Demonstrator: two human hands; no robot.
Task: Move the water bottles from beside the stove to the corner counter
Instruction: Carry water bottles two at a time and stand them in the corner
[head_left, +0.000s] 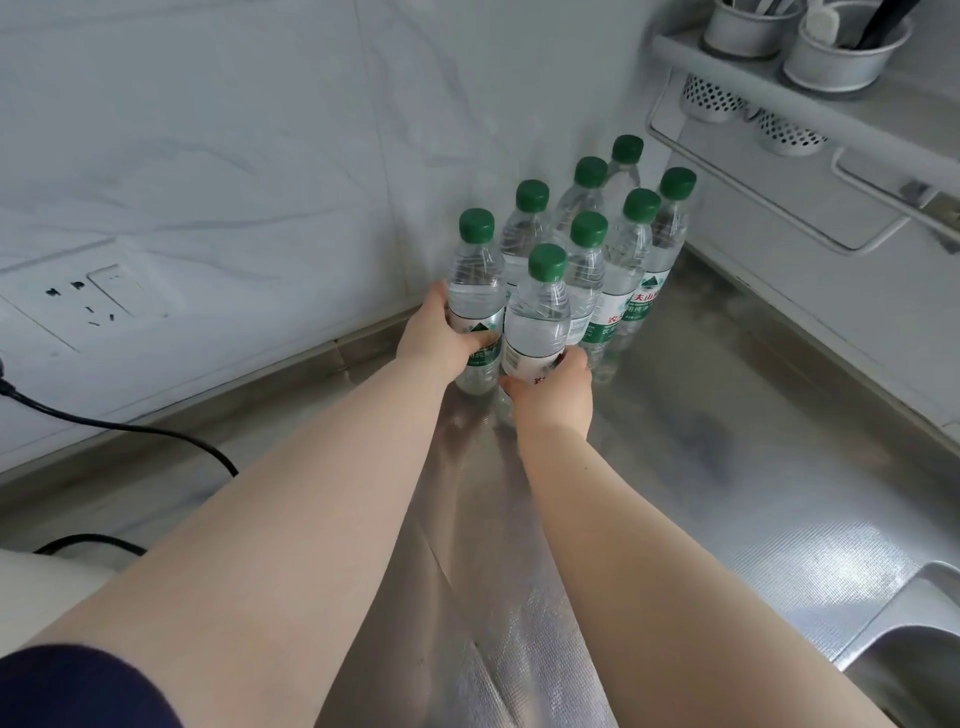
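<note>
Several clear water bottles with green caps (626, 249) stand upright in the corner of the steel counter (727, 447), close against the marble wall. My left hand (441, 338) is wrapped around the front-left bottle (475, 291). My right hand (556, 389) grips the lower part of the nearest bottle (537, 317). Both held bottles are upright at the front of the group; whether their bases touch the counter is hidden by my hands.
A wall socket (98, 299) and a black cable (130, 428) lie at the left. A white rack (779, 104) with utensil cups hangs at the upper right. A sink rim (914, 608) shows at the lower right. A white appliance edge (47, 582) sits lower left.
</note>
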